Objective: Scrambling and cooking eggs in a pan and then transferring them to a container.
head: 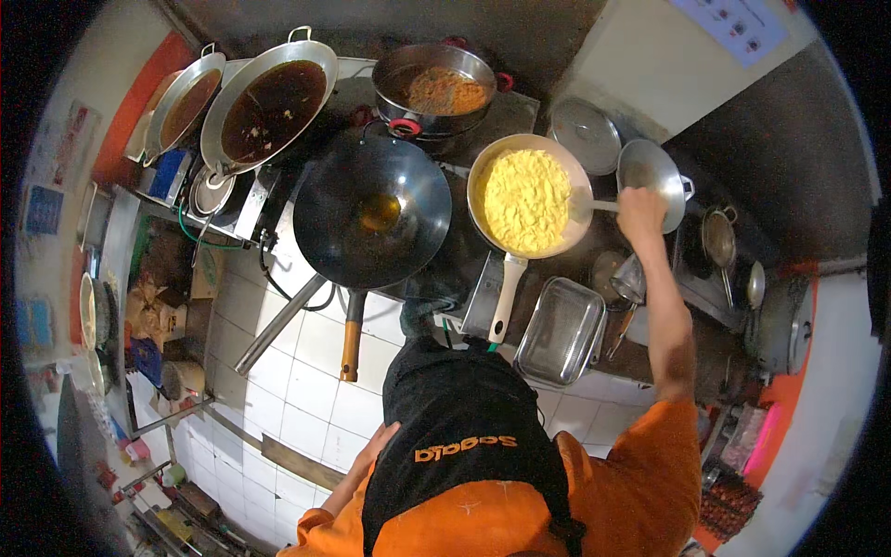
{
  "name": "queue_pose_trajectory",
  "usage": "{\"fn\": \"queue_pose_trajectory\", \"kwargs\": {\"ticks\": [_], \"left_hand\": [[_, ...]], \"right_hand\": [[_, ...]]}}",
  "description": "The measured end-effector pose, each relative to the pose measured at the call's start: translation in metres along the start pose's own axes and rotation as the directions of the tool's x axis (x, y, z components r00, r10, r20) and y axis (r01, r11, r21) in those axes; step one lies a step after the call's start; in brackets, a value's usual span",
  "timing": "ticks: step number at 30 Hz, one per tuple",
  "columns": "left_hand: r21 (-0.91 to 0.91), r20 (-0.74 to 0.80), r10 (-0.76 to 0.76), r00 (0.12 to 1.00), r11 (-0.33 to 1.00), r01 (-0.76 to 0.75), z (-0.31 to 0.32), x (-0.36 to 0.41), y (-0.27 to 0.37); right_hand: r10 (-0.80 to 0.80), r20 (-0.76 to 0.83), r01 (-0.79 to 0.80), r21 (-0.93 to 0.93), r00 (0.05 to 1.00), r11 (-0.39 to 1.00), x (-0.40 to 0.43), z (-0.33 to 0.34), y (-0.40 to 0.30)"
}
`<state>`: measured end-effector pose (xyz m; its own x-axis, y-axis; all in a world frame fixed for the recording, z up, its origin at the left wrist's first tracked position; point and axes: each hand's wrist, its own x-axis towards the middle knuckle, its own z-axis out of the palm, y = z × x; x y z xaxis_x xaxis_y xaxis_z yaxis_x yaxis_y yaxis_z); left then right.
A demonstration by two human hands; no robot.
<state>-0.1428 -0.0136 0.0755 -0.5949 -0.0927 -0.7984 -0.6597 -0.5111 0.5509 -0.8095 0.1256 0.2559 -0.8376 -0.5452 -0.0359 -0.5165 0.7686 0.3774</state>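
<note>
Over the stove's right side my right hand is closed around the pale handle of a spatula. The spatula's head reaches into a cream-coloured frying pan, at the edge of a mound of soft yellow scrambled egg. That pan's cream handle points towards my body. Low at my side, my left hand rests against the black apron; its fingers are partly hidden. Left of the egg pan stands a dark wok with a little yellow oil at the bottom.
Two wide metal pans of dark liquid stand at the back left. Behind the wok is a pot of orange-brown food with red handles. To the right are a metal wire-mesh basket, a metal bowl, a lid and a strainer.
</note>
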Motion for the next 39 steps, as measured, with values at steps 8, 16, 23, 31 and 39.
{"fn": "queue_pose_trajectory", "kwargs": {"ticks": [8, 16, 23, 31, 39], "left_hand": [[-0.025, 0.028, 0.028, 0.999, 0.999, -0.027, 0.022, -0.023, 0.056], [-0.071, -0.007, -0.101, 0.995, 0.992, 0.1, 0.002, 0.003, 0.007], [0.034, 0.017, -0.095, 0.995, 0.995, 0.094, 0.007, -0.009, 0.031], [0.023, -0.013, -0.118, 0.993, 0.993, 0.118, -0.005, 0.015, -0.015], [0.003, -0.008, -0.088, 0.996, 0.996, 0.088, -0.002, 0.008, -0.016]], "right_hand": [[-0.141, -0.113, 0.177, 0.453, 0.984, 0.874, -0.013, -0.014, -0.012], [-0.156, 0.401, 0.022, 0.32, 0.903, 0.947, -0.053, -0.053, -0.015], [-0.022, 0.175, -0.069, 0.499, 0.984, 0.864, -0.073, -0.046, -0.049], [-0.23, 0.295, 0.134, 0.31, 0.927, 0.941, -0.109, -0.021, -0.075], [-0.143, 0.138, 0.061, 0.472, 0.98, 0.879, -0.086, -0.053, -0.025]]}}
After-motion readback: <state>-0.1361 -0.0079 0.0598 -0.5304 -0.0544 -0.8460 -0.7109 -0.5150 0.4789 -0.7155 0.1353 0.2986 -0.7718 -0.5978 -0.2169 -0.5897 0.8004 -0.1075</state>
